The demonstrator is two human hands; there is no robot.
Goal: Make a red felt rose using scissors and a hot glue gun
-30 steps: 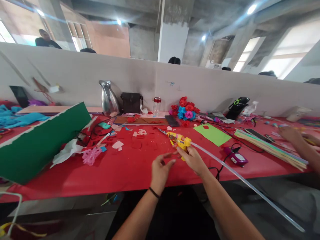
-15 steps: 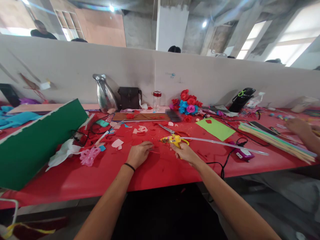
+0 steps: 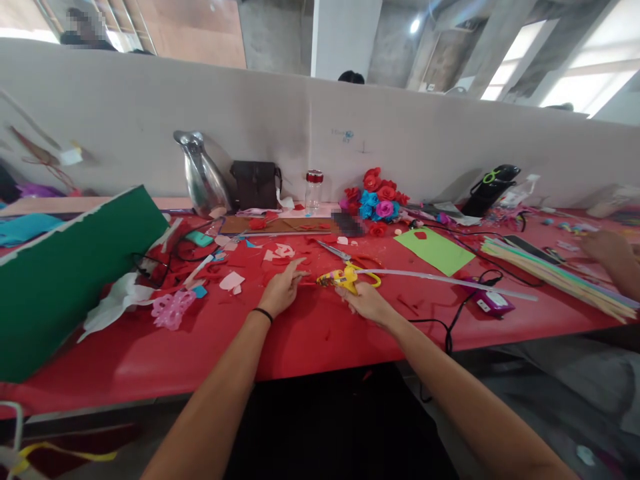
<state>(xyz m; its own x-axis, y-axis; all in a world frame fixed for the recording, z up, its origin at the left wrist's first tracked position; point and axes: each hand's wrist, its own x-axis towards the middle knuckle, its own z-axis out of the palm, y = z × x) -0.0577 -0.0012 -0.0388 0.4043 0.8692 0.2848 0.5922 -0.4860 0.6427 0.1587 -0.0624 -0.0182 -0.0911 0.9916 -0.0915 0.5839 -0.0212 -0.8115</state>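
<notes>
My right hand [image 3: 367,303] is wrapped round the handle of a yellow hot glue gun [image 3: 345,276], whose nozzle points left. A long translucent glue stick [image 3: 445,279] runs out of its back to the right. My left hand [image 3: 283,287], with a black band at the wrist, is just left of the nozzle. Its index finger sticks out while the other fingers close on a thin red strip [image 3: 307,285], hard to make out against the red table. Scissors [image 3: 333,251] with orange handles lie just behind the gun.
Paper flowers [image 3: 380,200], a green sheet [image 3: 433,251] and paper scraps [image 3: 231,281] lie on the red table [image 3: 320,353]. A green board [image 3: 75,280] stands at left. A purple power socket [image 3: 487,303] with black cables sits at right, near a co-worker's hand [image 3: 607,250].
The view has tilted slightly downward. My left hand has raised its index finger, and the red strip now lies close to the nozzle. My right hand keeps hold of the glue gun.
</notes>
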